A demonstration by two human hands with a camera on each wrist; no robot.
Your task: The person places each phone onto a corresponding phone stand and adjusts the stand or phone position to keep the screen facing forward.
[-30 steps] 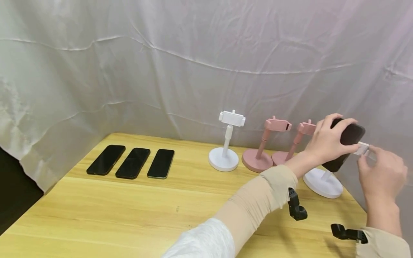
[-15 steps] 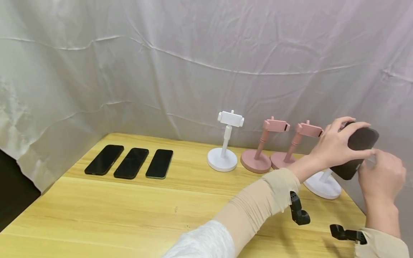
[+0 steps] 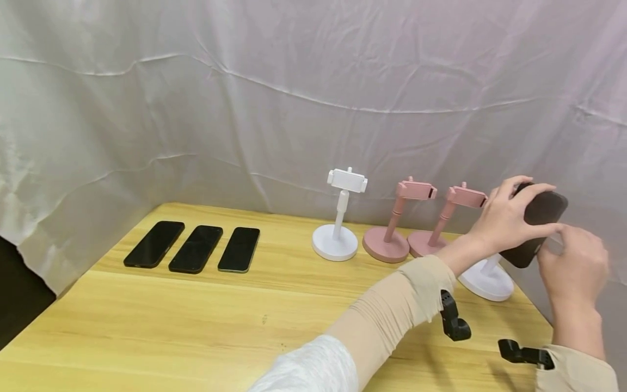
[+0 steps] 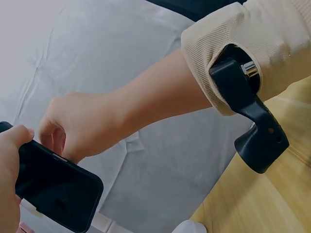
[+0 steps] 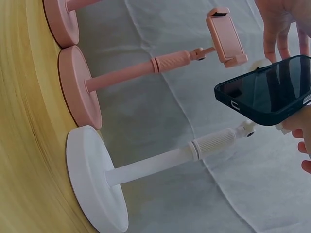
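My left hand [image 3: 506, 218] grips a dark smartphone [image 3: 545, 209] across its edges, fingers over the top and thumb along the near side. The phone is tilted at the head of the right-hand white phone stand [image 3: 490, 282]. In the right wrist view, small white ends of the stand's clamp [image 5: 261, 64] show at both long edges of the phone [image 5: 267, 92]; the rest is hidden behind it. My right hand [image 3: 575, 267] is at the phone's near edge, its curled fingers pinching the clamp's end, partly hidden.
Two pink phone stands [image 3: 387, 245] and another white stand [image 3: 335, 243] stand in a row along the back, their clamps bare. Three dark phones [image 3: 196, 249] lie flat at the back left of the wooden table [image 3: 196, 326]. A grey curtain [image 3: 294, 109] hangs behind.
The phone and my left hand have shifted right onto the white stand's clamp, then slightly back left. The clamp, visible between the hands earlier, is now covered by the phone.
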